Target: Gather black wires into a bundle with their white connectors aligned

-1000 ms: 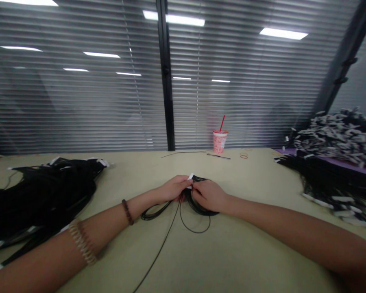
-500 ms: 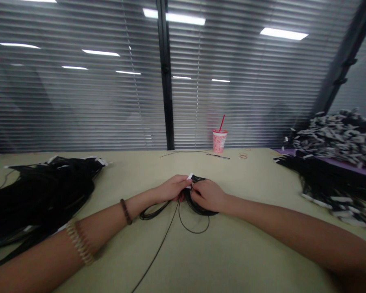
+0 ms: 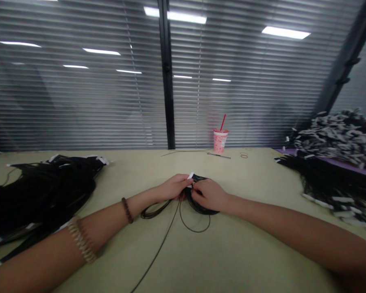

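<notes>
A coiled bundle of thin black cable (image 3: 201,207) lies between my hands at the middle of the table. My left hand (image 3: 174,187) pinches it from the left, its thumb by a small white tag or connector (image 3: 190,176) at the top of the coil. From the right, my right hand (image 3: 212,195) is closed on the same bundle, its curled fingers against the left thumb. What those fingertips pinch is hidden. One loose strand (image 3: 161,244) runs from the coil toward the table's near edge, and another makes a small loop below my hands.
A large heap of black cables (image 3: 49,191) covers the table's left side. More cables with white ends (image 3: 338,138) pile up at the right, partly on a purple surface. A pink cup with a red straw (image 3: 221,141), a pen-like stick (image 3: 218,155) and rubber bands (image 3: 244,155) sit near the blinds.
Almost nothing differs. The whole view has shifted very slightly, and both hands keep their hold on the cable bundle in the same place.
</notes>
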Available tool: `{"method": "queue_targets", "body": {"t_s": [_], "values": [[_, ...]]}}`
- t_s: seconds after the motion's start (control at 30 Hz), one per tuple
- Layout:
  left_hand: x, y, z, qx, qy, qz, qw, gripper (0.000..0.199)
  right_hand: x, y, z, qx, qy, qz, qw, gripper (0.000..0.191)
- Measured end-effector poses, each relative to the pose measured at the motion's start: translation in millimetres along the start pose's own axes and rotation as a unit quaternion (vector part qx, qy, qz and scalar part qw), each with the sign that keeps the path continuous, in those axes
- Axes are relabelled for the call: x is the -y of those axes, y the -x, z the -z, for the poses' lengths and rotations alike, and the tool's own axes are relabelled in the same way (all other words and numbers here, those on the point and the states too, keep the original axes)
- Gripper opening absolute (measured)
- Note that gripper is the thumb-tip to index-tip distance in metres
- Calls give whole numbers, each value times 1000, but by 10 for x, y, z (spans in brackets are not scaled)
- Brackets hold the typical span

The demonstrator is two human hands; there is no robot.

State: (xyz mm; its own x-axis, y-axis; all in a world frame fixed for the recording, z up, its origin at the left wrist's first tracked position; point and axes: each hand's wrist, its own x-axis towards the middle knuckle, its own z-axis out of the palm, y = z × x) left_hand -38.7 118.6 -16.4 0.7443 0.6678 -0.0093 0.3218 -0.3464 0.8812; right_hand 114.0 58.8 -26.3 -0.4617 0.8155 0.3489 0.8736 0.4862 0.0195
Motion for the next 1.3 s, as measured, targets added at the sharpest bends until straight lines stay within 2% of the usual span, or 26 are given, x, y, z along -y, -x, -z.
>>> {"method": "queue_targets", "body": {"t_s": [0.67,1.03,1.3], "values": [[-11,4,-6,-1,3,1,1000,27,-9,2,-15,4,-6,0,1000,29],[22,-6,-2,7,-2,-18,1000,24,0,1,-2,6,-8,8,1000,27],[62,-1,20,10,-43,-46,998,24,-3,-18,-25,2,-20,16,1000,25]]}}
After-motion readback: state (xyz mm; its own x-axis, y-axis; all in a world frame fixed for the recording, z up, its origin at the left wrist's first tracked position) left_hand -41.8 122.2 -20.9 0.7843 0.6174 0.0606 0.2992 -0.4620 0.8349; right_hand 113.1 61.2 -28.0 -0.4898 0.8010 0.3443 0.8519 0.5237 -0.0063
